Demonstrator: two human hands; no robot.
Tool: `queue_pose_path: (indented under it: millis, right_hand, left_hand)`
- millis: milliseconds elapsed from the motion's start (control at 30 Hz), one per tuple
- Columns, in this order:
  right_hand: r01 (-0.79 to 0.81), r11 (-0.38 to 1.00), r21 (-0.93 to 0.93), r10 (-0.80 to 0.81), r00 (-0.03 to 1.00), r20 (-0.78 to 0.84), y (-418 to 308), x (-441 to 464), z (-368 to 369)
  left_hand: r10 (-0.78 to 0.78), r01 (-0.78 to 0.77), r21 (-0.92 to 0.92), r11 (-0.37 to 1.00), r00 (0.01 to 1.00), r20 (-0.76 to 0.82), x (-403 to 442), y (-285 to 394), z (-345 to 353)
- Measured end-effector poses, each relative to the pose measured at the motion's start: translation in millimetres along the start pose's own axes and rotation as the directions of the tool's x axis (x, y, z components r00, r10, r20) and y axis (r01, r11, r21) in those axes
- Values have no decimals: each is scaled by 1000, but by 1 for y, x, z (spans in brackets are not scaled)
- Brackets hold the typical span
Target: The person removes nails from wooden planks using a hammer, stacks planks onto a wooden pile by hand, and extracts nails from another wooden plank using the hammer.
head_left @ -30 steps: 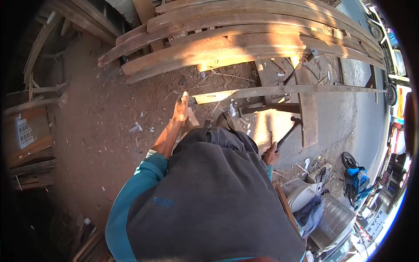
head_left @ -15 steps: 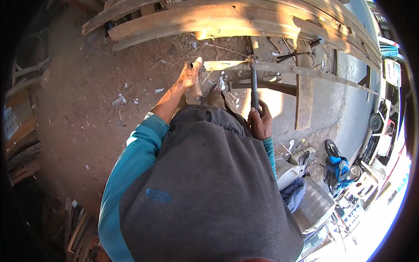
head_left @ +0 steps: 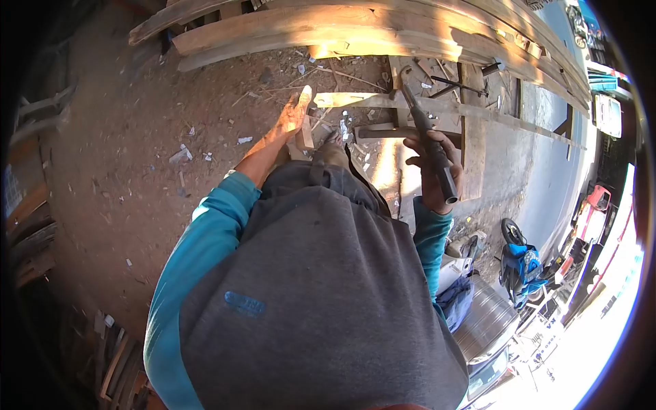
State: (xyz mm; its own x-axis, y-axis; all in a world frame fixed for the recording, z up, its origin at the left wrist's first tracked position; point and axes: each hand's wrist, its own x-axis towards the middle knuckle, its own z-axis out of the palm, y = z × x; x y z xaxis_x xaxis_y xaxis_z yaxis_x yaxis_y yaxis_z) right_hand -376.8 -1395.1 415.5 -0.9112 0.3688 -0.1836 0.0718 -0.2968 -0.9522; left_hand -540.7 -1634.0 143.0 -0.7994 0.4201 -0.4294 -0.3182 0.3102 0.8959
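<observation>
My right hand (head_left: 437,164) is wrapped round the dark handle of a claw hammer (head_left: 424,116). The hammer is tilted, its head ahead of the hand and the handle's end pointing back toward me. My left hand (head_left: 292,117) is closed at the top of a short wooden piece (head_left: 305,134), its thumb side up and some fingers hidden. Close to that hand lies the sunlit end of a long thin wooden strip (head_left: 352,100), which runs off to the right over crossing boards.
Long stacked beams (head_left: 294,34) span the front. A wide board (head_left: 473,143) and a dark wooden piece (head_left: 383,132) lie by the strip. Tools (head_left: 454,85) rest near the beams. A metal drum (head_left: 486,318) and a blue motorbike (head_left: 523,266) stand at the right.
My right hand has lifted the hammer away from the strip and moved to the right, tilting the handle. My left hand stays almost where it was.
</observation>
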Motion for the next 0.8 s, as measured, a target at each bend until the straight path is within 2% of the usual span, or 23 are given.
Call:
queue_pose_path:
  millis: [33, 100, 133, 167, 200, 267, 300, 333, 367, 400, 467, 533, 600, 633, 667, 700, 733, 767, 800]
  right_hand:
    - [12, 1000, 16, -12, 1000, -9, -6, 3, 8]
    - [28, 999, 38, -27, 1000, -12, -11, 3, 18]
    - [48, 995, -86, -47, 999, 20, -13, 5, 22]
    - [75, 975, -208, -65, 996, 54, -18, 11, 28]
    - [-19, 961, -276, 13, 1000, -23, -26, 13, 36]
    - [-21, 848, -529, 12, 1000, -21, -34, 18, 37]
    - [-28, 846, -533, 17, 1000, -26, -36, 20, 37]
    - [37, 732, -680, -84, 996, -36, -38, 27, 37]
    - [90, 586, -805, -184, 983, -24, -38, 33, 38]
    - [118, 751, -649, -227, 970, -85, -29, 39, 34]
    - [258, 621, -740, -427, 903, -44, -22, 59, 21]
    - [391, 583, -713, -512, 858, 52, -13, 81, 10]
    - [521, 666, -534, -617, 787, -2, -11, 107, 23]
    - [355, 894, -273, -410, 894, -181, -13, 111, 34]
    - [390, 911, -136, -407, 904, -133, -22, 114, 73]
    - [384, 901, -204, -400, 916, -44, -20, 125, 73]
    - [383, 883, -271, -385, 922, 49, -18, 136, 74]
    - [384, 881, -278, -382, 922, 61, -17, 142, 79]
    - [335, 865, -374, -294, 942, 165, -17, 147, 87]
  left_hand:
    - [-113, 111, -64, 992, 993, -21, -11, 21, -5]
    - [-132, 126, -209, 970, 991, -17, -16, 20, -9]
    - [-74, 39, -291, 956, 991, -111, -16, 14, -4]
    - [-165, 140, -280, 950, 984, -67, -12, 23, -7]
    - [-265, 253, -261, 932, 964, -12, -14, 28, -9]
    - [-220, 204, -233, 951, 974, -46, -18, 31, -8]
    - [-93, 80, -358, 930, 996, -18, -16, 22, -4]
    - [42, -43, -481, 876, 999, -12, -12, 14, 0]
    - [-61, 88, -802, 591, 996, 64, 3, -15, 8]
    - [-61, 86, -810, 580, 996, 62, 4, -17, 8]
    - [-25, 30, -612, 790, 1000, 16, 5, -19, 10]
    - [-72, 76, -618, 783, 997, 32, 2, -9, 9]
    - [100, -83, -443, 893, 995, 16, -9, 10, 1]
    - [126, -103, -502, 859, 992, 11, 2, -8, 5]
    - [151, -122, -558, 821, 988, 7, 13, -29, 10]
    - [55, -25, -639, 769, 998, 27, 15, -33, 12]
    - [95, -57, -650, 758, 995, 24, 18, -37, 13]
    - [135, -87, -662, 745, 991, 21, 18, -31, 12]
    - [174, -117, -674, 730, 985, 18, 17, -25, 11]
